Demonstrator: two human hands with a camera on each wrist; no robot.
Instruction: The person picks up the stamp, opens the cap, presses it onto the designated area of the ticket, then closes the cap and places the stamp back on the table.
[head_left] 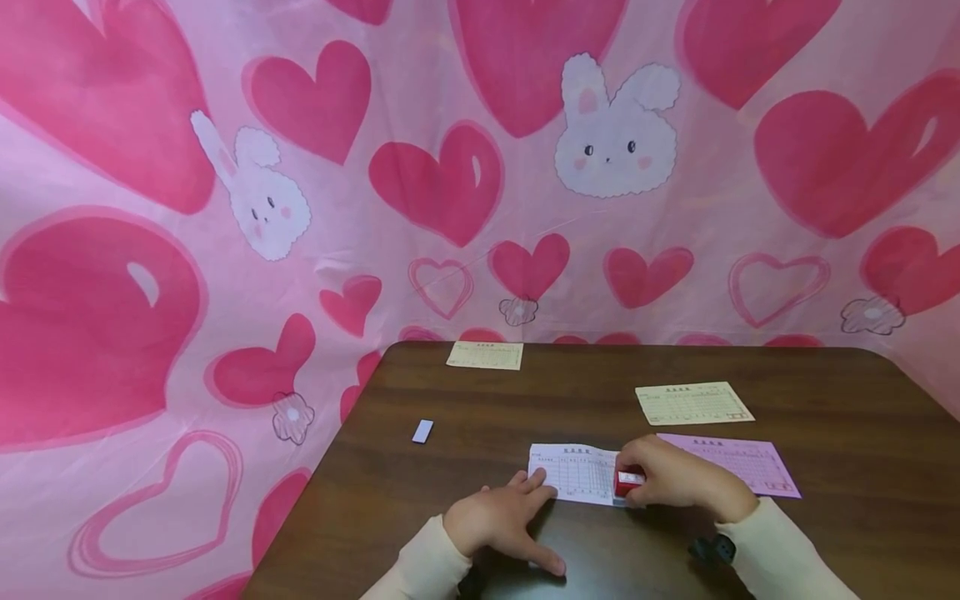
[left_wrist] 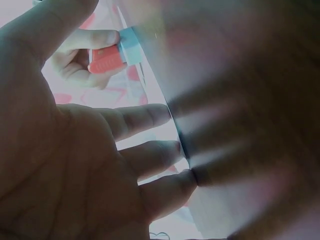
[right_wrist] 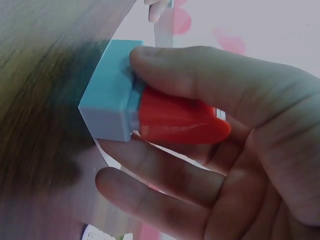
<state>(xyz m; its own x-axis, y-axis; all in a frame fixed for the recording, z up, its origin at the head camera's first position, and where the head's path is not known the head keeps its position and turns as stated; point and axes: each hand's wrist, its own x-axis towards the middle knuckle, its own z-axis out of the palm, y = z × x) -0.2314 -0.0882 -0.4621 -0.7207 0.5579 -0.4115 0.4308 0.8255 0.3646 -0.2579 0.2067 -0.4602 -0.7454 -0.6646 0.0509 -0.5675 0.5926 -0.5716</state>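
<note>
A white printed form (head_left: 573,473) lies on the table before me. My left hand (head_left: 504,518) rests with spread fingertips on its left edge, thumb out on the table. In my right hand (head_left: 678,473) is a self-inking stamp (right_wrist: 180,117) with a red handle and a pale blue base, pinched between thumb and fingers. The stamp stands upright at the form's right end; whether its base presses on the paper is hard to tell. The left wrist view also shows the stamp (left_wrist: 107,60) beyond my left fingers.
A pink form (head_left: 738,462) lies right of my right hand, partly behind it. One yellow form (head_left: 693,404) lies further back, another yellow form (head_left: 485,355) at the table's far left edge. A small white block (head_left: 422,431) sits on the left of the brown table (head_left: 570,392).
</note>
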